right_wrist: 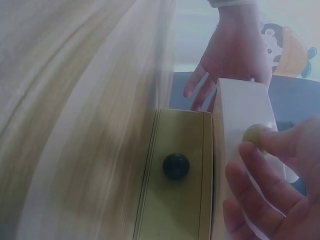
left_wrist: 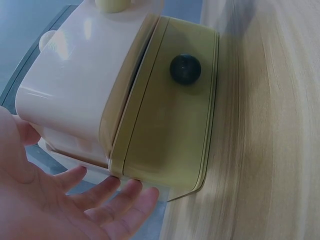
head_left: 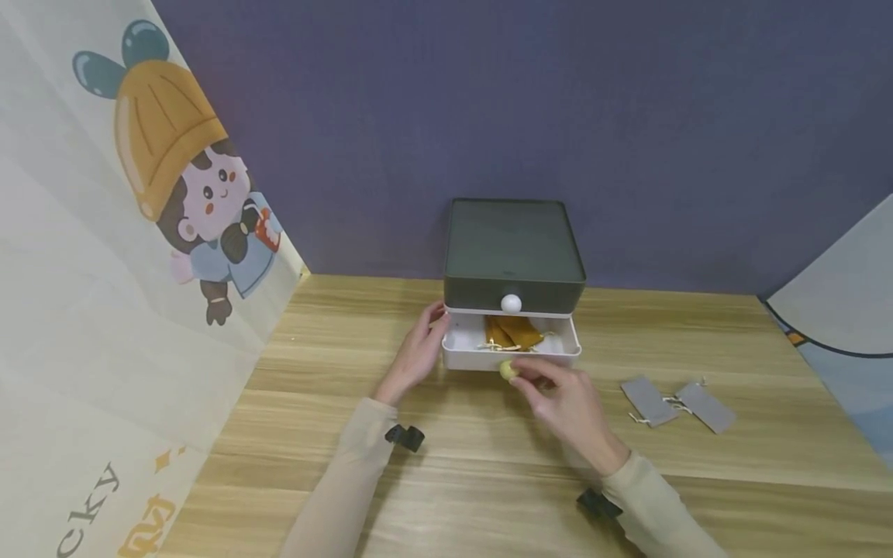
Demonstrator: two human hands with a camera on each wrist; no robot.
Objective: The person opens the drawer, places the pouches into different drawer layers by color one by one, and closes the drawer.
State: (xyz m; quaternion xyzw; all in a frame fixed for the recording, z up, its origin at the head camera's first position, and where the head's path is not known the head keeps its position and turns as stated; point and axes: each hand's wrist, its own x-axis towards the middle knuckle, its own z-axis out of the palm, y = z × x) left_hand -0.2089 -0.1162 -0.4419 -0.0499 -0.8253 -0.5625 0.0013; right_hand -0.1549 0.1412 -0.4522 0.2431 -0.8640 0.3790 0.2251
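Observation:
A small chest of drawers [head_left: 516, 240] stands against the back wall, its top dark green. The white middle drawer [head_left: 466, 361] is pulled out, with mustard-yellow drawstring pouches [head_left: 512, 332] lying inside. My right hand [head_left: 568, 399] pinches that drawer's pale yellow knob [right_wrist: 254, 134] between thumb and fingertips. At the chest's left side, my left hand [head_left: 418, 349] rests with extended fingers along the casing. Beneath the white drawer, the olive-yellow bottom drawer [left_wrist: 165, 120] is closed and bears a dark round knob [left_wrist: 185, 69]. A white knob [head_left: 512, 303] marks the dark top drawer, also closed.
Two grey drawstring pouches [head_left: 649, 401] lie on the wooden table [head_left: 474, 480], right of the chest. Behind it rises a dark blue wall [head_left: 516, 101]. A white cloth with a cartoon figure [head_left: 202, 186] borders the left side.

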